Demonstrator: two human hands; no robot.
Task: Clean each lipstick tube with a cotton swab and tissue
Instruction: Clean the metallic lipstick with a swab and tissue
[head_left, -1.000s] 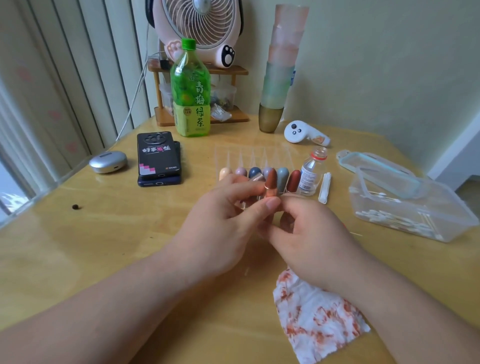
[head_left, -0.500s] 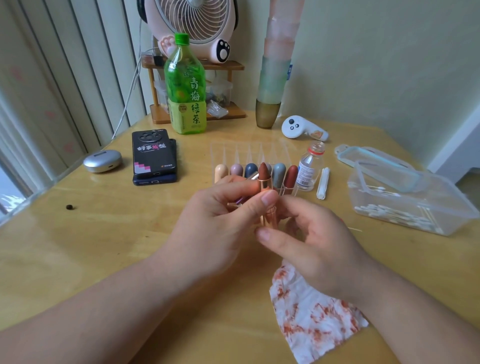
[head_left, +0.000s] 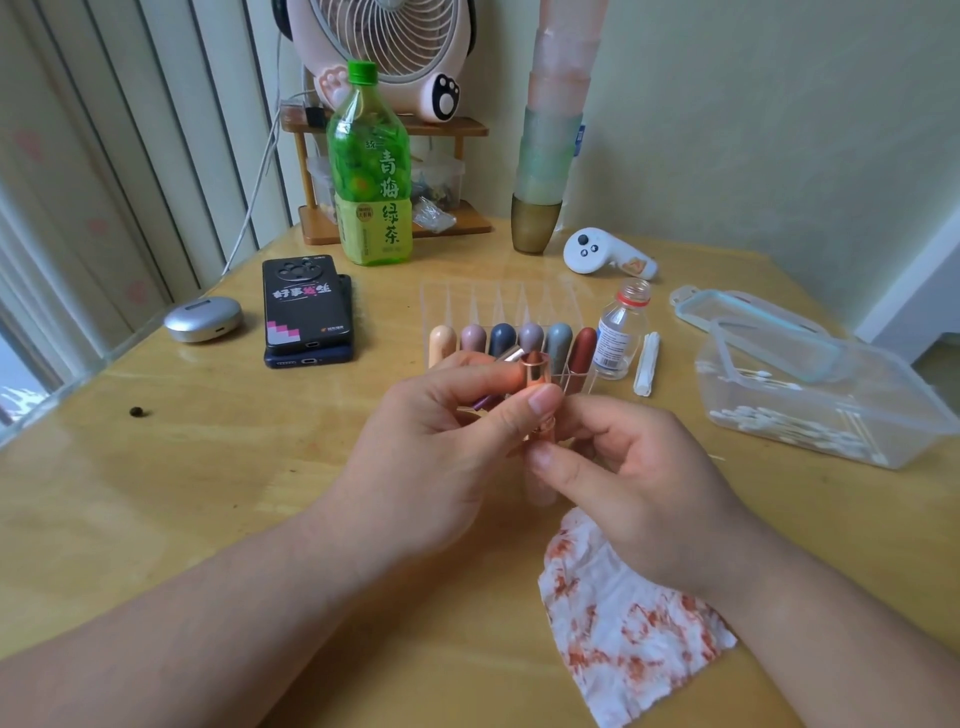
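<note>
Wooden table (head_left: 156, 493) in a pale-walled corner with vertical blinds on one side. Positions are given from the lipstick rack (head_left: 498, 301), a clear divided holder with six rounded tubes in a row.

1. Left hand (head_left: 441, 447), near side of the rack. Thumb and forefinger pinch the upper metal collar of the open tube. A purple item (head_left: 484, 402) (a cap, probably) is tucked under the other fingers.
2. Right hand (head_left: 639, 483), near side of the rack, slightly right. Fingers are curled round the tube's lower body, thumb pressed to its front.
3. Swab box (head_left: 821, 415), right of the rack. Its lid is off and rests on the far edge; cotton swabs are inside.
4. Tissue (head_left: 634, 634), nearer the person than the rack. It lies flat, blotched red, partly under the right wrist.
5. Green tea bottle (head_left: 374, 171), beyond the rack to the left.
6. Small clear bottle (head_left: 621, 332), just beside the rack's right end.
7. Lipstick tube (head_left: 537, 374), rose-gold, directly in front of the rack and held between both hands. Its long axis is near upright with the brown bullet uppermost. Swabs and tissue both lie on the right hand's side, so that hand is likely the one to let go and fetch, with the left holding the tube upright.
</note>
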